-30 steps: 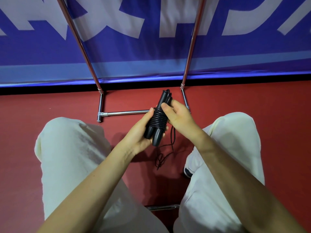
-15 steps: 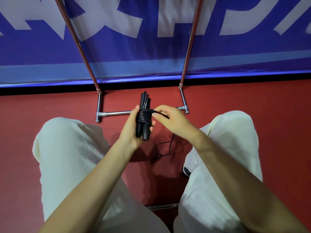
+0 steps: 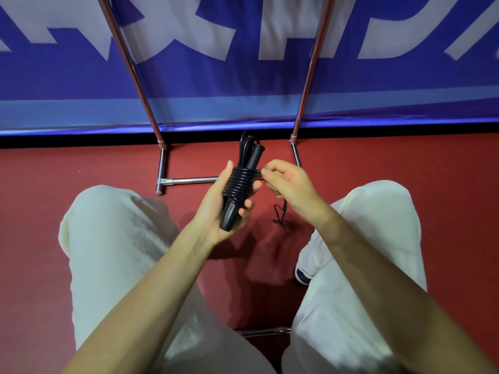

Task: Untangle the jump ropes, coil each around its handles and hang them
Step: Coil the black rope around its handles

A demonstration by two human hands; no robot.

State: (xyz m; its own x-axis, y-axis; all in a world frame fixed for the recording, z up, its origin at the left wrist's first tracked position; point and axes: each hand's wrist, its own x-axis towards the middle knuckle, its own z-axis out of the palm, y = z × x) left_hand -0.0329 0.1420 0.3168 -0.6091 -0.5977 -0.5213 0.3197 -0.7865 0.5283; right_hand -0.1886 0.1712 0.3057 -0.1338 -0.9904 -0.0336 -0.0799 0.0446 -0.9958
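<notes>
A black jump rope has its two handles held side by side, with several turns of cord wound tightly round their middle. My left hand grips the handles from below and the left, tips pointing away from me. My right hand pinches the free cord where it leaves the coil on the right. A short tail of black cord hangs down from my right hand to the floor.
A chrome rack stands in front of me, two slanted poles rising from a floor bar. Behind it is a blue banner with white letters. My knees in white trousers flank the hands over a red floor; a shoe shows at the right.
More turns of cord now lie round the handles and the loose tail has shortened. My right hand has come round to the right side of the coil, pulling the cord taut.
</notes>
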